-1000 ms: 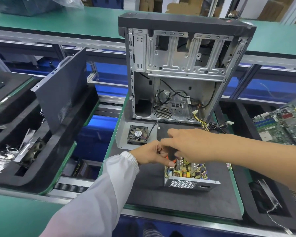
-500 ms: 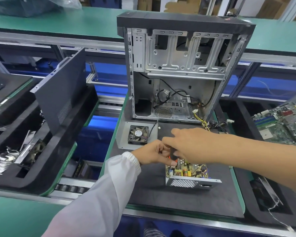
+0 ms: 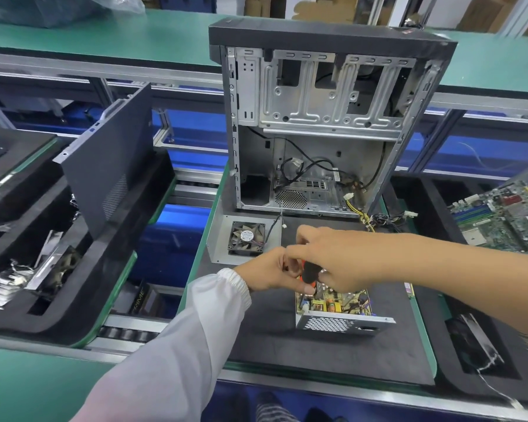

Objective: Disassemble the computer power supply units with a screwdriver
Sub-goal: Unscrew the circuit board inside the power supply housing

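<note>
1. Both hands meet over the open PSU [image 3: 336, 309]; right hand [image 3: 333, 263] grip wraps the screwdriver [image 3: 310, 274].
2. Left hand [image 3: 267, 274] grip curled, can't tell on what.
3. PSU sits mid-mat [image 3: 272, 336], bare mat toward the near edge, case [image 3: 323, 117] behind.

green benches [image 3: 171, 41]; black foam mat [image 3: 287, 339]; silver computer case [image 3: 323, 123] with black top; power supply [image 3: 333, 309] silver, perforated grille, yellow and green board parts; screwdriver handle [image 3: 310, 274] black and orange; white sleeve [image 3: 177, 354]; green motherboard [image 3: 503, 217]; black fan [image 3: 247, 238].

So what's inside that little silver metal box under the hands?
Inside the silver metal box, a circuit board with yellow and orange parts shows. Both hands cover its far end.
</note>
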